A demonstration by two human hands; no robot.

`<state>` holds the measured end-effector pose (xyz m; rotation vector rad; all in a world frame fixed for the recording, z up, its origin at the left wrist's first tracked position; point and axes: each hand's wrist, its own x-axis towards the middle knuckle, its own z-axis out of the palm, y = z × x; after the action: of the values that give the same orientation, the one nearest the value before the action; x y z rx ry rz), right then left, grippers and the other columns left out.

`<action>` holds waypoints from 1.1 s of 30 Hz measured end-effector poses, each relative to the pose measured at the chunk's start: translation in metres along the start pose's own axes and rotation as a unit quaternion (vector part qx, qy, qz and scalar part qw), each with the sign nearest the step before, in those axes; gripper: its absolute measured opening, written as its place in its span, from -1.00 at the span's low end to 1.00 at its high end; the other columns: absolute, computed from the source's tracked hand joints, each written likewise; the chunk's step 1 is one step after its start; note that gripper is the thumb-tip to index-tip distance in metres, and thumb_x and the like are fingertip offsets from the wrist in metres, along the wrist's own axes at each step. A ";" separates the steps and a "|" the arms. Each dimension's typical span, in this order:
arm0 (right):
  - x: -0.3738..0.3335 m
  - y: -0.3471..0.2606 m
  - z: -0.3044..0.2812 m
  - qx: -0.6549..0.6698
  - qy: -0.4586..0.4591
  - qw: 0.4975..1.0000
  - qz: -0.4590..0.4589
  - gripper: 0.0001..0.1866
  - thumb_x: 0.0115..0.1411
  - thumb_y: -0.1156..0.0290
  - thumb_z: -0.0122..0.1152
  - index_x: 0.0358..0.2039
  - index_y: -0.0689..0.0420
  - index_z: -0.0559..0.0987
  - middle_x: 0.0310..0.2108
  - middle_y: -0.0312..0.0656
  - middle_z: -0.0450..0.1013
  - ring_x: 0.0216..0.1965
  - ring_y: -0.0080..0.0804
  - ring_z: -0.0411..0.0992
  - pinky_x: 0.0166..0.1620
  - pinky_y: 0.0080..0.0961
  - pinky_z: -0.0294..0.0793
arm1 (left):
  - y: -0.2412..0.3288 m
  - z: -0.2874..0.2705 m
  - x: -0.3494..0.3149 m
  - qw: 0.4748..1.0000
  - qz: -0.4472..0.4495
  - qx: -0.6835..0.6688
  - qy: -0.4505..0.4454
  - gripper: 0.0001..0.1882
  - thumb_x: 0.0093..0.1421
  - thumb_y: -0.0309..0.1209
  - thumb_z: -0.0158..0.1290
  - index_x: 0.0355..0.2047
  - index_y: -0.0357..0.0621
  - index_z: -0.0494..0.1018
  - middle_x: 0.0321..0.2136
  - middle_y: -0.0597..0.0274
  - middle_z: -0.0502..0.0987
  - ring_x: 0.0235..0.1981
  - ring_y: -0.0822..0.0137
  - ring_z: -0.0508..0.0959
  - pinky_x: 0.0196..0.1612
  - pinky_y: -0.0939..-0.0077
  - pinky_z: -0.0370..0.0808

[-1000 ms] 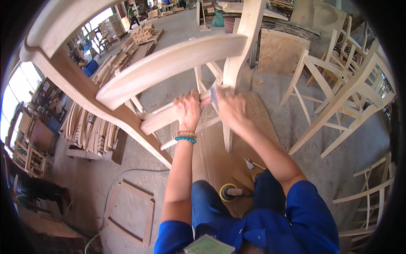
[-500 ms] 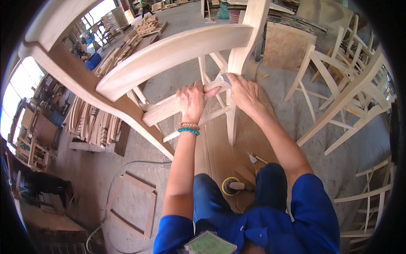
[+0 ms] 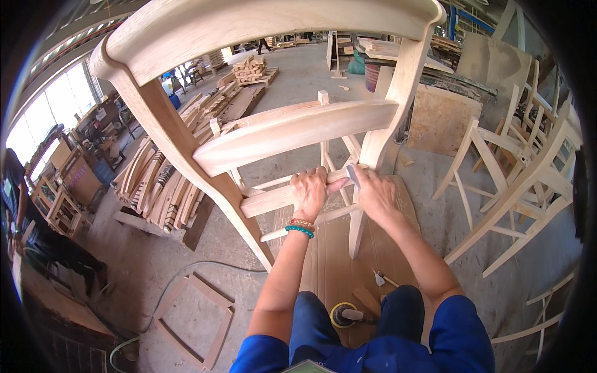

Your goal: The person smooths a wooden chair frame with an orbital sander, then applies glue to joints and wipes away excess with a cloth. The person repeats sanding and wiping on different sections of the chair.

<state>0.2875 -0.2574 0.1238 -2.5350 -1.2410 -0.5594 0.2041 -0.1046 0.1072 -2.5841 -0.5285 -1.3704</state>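
An unfinished pale wooden chair frame [image 3: 292, 127] stands tilted close in front of me, its back rails filling the upper view. My left hand [image 3: 309, 191] is wrapped around a lower rail [image 3: 267, 200] of the chair; a beaded bracelet sits on that wrist. My right hand [image 3: 372, 190] presses a small grey piece, apparently sandpaper [image 3: 353, 174], against the same rail where it meets the right upright.
A wooden board [image 3: 336, 267] lies on the concrete floor under the chair, with a round sander [image 3: 344, 314] by my knees. More bare chair frames [image 3: 516, 180] stand at right. Stacks of curved wooden parts [image 3: 158, 186] lie at left, a flat wooden frame [image 3: 193, 317] at lower left.
The chair frame has come nearer and more upright in view. My right hand slid along the lower rail toward the right upright. My left hand kept its grip on the rail.
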 end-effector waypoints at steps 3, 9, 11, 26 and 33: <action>0.011 0.021 0.000 0.069 0.065 0.995 -0.004 -0.43 0.09 0.47 0.08 0.18 0.16 0.34 -0.24 0.11 0.49 -0.34 0.00 0.53 -0.12 -0.06 0.40 | 0.010 -0.002 0.002 1.000 -0.001 0.002 -0.004 -0.40 0.00 0.30 0.05 -0.70 0.00 0.40 -0.73 0.22 0.48 -0.63 0.22 0.53 -0.47 0.33 0.37; -0.004 -0.002 0.005 0.036 0.048 0.998 -0.005 -0.47 0.05 0.48 0.12 0.11 0.09 0.42 -0.22 0.01 0.52 -0.39 0.09 0.50 -0.24 -0.05 0.45 | 0.000 0.002 0.000 0.999 -0.014 0.007 0.038 -0.57 0.20 0.00 0.00 -0.67 0.01 0.45 -0.70 0.23 0.50 -0.64 0.21 0.52 -0.48 0.32 0.37; 0.007 0.010 0.003 0.056 0.061 0.997 0.000 -0.44 0.05 0.48 0.13 0.14 0.05 0.40 -0.22 0.01 0.52 -0.38 0.07 0.51 -0.23 -0.03 0.45 | 0.003 0.005 0.003 0.998 -0.024 -0.011 0.057 -0.62 0.23 -0.12 -0.02 -0.66 0.00 0.46 -0.69 0.23 0.51 -0.64 0.20 0.52 -0.48 0.31 0.37; 0.001 -0.006 0.005 -0.001 0.046 0.999 0.025 -0.49 0.07 0.51 0.10 0.10 0.08 0.44 -0.15 -0.01 0.52 -0.27 0.01 0.53 -0.17 -0.05 0.45 | 0.002 0.007 0.001 0.997 -0.021 -0.017 0.068 -0.69 0.16 -0.27 -0.01 -0.72 0.01 0.43 -0.71 0.25 0.49 -0.65 0.21 0.50 -0.51 0.32 0.36; 0.004 0.004 -0.006 0.028 0.032 0.998 0.041 -0.47 0.10 0.52 0.02 0.15 0.04 0.39 -0.11 -0.04 0.51 -0.22 0.03 0.52 -0.17 -0.03 0.45 | 0.007 0.011 0.003 0.996 -0.021 -0.020 0.090 -0.71 0.15 -0.28 0.01 -0.71 0.01 0.45 -0.69 0.25 0.51 -0.64 0.23 0.51 -0.49 0.30 0.36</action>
<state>0.2917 -0.2593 0.1311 -2.4893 -1.1102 -0.5745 0.2166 -0.1067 0.1032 -2.4595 -0.5326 -1.6236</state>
